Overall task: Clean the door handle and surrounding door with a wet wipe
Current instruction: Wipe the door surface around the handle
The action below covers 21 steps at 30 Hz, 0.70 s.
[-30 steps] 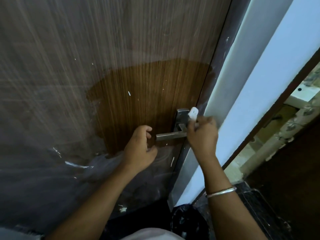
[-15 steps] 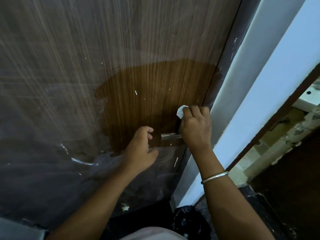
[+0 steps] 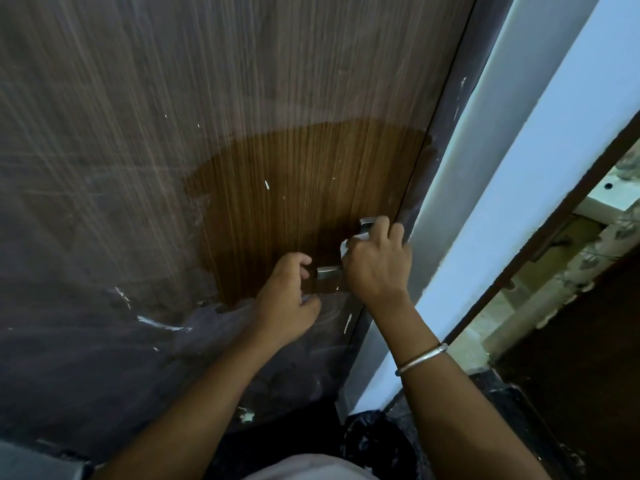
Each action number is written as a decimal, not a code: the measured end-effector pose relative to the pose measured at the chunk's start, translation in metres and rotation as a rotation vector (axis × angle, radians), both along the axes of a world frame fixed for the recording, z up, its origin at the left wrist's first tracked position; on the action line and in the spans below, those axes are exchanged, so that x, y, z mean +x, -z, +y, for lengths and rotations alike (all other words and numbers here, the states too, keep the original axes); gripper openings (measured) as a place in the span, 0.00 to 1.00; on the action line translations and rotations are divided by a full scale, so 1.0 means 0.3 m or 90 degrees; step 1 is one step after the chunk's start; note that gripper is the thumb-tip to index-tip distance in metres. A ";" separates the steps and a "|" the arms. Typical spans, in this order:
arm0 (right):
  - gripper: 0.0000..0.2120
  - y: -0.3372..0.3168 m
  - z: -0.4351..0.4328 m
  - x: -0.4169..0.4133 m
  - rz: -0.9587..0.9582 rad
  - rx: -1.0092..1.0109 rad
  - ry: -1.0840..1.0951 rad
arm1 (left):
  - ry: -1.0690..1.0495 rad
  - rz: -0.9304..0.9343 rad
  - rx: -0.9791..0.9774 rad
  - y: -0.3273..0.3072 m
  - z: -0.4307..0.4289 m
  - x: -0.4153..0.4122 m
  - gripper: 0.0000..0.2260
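A brown wooden door (image 3: 242, 98) fills the view, dusty except for a darker clean patch (image 3: 304, 188) around the metal handle (image 3: 328, 271). My left hand (image 3: 287, 299) curls around the free end of the handle's lever. My right hand (image 3: 377, 265) covers the handle's back plate (image 3: 366, 223) and presses a white wet wipe (image 3: 344, 247) against it; only a small corner of the wipe shows. A metal bangle (image 3: 420, 358) sits on my right wrist.
White paint flecks (image 3: 162, 325) mark the lower door. The dark door edge (image 3: 446, 133) meets a pale blue wall (image 3: 540, 168) on the right. Beyond it a second doorway (image 3: 571, 258) opens onto a tiled room. A black bag (image 3: 377, 441) lies on the dark floor.
My right hand with the wipe moved from the top of the back plate down and left over the plate. My left hand has stayed on the lever's end.
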State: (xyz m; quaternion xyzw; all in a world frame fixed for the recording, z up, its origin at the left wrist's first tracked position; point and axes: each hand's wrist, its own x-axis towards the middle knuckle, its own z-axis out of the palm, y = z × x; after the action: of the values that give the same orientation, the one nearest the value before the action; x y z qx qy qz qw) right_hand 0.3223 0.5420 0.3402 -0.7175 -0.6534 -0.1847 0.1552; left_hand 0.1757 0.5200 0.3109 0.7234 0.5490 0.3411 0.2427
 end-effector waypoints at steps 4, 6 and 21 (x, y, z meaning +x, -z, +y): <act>0.18 0.007 0.006 -0.002 0.057 -0.080 0.037 | 0.002 -0.010 0.010 -0.006 -0.010 -0.018 0.25; 0.20 0.014 0.010 0.000 0.088 -0.100 0.033 | -0.005 -0.013 0.009 -0.011 -0.014 -0.025 0.26; 0.12 0.044 0.024 0.117 0.576 0.193 0.016 | 0.001 -0.029 -0.011 -0.013 -0.041 -0.058 0.25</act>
State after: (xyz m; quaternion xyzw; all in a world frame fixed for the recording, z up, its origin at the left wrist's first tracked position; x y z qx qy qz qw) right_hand 0.3574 0.5491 0.3269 -0.7029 -0.4775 0.0512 0.5247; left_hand 0.1583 0.5076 0.3148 0.7139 0.5457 0.3523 0.2618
